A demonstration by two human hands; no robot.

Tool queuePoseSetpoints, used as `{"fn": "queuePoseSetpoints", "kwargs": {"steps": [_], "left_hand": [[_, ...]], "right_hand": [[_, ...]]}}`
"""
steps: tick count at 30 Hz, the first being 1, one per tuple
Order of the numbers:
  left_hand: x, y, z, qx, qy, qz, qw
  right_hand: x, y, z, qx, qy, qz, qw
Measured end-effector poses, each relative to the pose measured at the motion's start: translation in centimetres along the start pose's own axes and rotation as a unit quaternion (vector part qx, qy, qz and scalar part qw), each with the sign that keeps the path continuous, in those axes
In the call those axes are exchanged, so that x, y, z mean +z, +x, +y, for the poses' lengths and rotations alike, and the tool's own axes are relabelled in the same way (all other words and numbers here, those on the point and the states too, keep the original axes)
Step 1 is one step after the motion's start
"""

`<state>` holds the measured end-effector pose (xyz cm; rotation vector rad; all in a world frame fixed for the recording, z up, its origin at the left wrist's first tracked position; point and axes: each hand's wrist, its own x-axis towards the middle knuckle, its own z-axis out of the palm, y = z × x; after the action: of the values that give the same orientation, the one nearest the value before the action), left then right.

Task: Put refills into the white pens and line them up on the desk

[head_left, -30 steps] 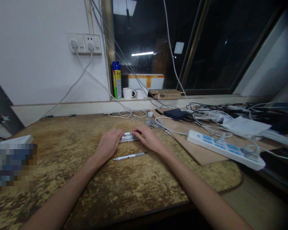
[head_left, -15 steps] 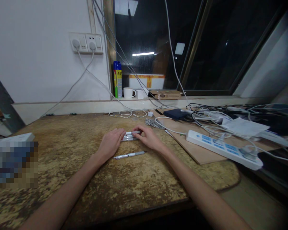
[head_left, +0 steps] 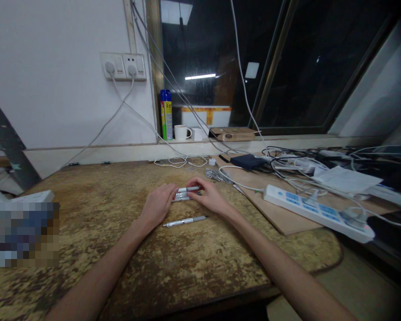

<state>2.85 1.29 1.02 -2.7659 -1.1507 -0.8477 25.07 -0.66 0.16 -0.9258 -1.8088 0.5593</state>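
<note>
Several white and silver pens [head_left: 182,195] lie side by side between my two hands, at the middle of the worn wooden table [head_left: 173,263]. My left hand [head_left: 160,203] is closed around their left ends, its fingertips hiding those ends. Over the right ends, my right hand [head_left: 207,195] pinches the pens between thumb and fingers. The uppermost pen sits slightly apart from the lower ones. Closer to me, a single white pen [head_left: 184,221] with a grey grip lies loose on the table, touched by neither hand.
A white power strip [head_left: 316,211] with plugs rests on a brown board [head_left: 270,209] at the right, amid tangled cables. Behind my right hand is a clear plastic packet [head_left: 217,175]. A mug [head_left: 182,132] and a spray can [head_left: 166,115] stand on the windowsill.
The view has shifted slightly, so everything sits a little lower and further right. The uppermost pen now shows a wider gap from the others. Both hands keep their hold.
</note>
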Motion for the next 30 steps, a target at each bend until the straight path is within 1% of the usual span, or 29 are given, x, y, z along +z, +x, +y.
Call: {"fn": "queuePoseSetpoints", "kwargs": {"steps": [2,4,10,14,18,21,25,27,30], "left_hand": [[-0.1,0.0,0.0,0.000,-0.008,-0.001,1.000],[-0.2,0.0,0.1,0.002,-0.019,-0.004,1.000],[-0.1,0.0,0.3,0.005,-0.082,-0.014,0.996],[0.0,0.0,0.1,-0.009,-0.094,-0.025,0.995],[-0.1,0.1,0.0,-0.006,-0.103,-0.042,0.994],[-0.2,0.1,0.1,0.001,-0.117,-0.044,0.992],[-0.3,0.2,0.4,0.006,-0.128,-0.041,0.991],[-0.4,0.2,0.6,0.008,-0.127,-0.036,0.991],[-0.4,0.2,0.6,0.006,-0.117,-0.027,0.993]], "right_hand": [[0.1,0.0,-0.1,0.037,0.021,-0.009,0.999],[0.1,-0.1,-0.2,0.058,0.028,-0.020,0.998],[-0.4,-0.1,-0.1,0.035,0.034,-0.023,0.999],[-0.5,0.0,0.2,0.030,0.028,-0.019,0.999],[-0.6,0.0,0.4,0.027,0.025,-0.007,0.999],[-0.8,0.0,0.5,0.026,0.026,-0.005,0.999],[-0.8,0.0,0.3,0.015,0.005,0.015,1.000],[-0.7,0.0,0.1,0.017,0.031,0.010,0.999],[-0.3,0.0,0.0,0.048,0.072,-0.012,0.996]]}}
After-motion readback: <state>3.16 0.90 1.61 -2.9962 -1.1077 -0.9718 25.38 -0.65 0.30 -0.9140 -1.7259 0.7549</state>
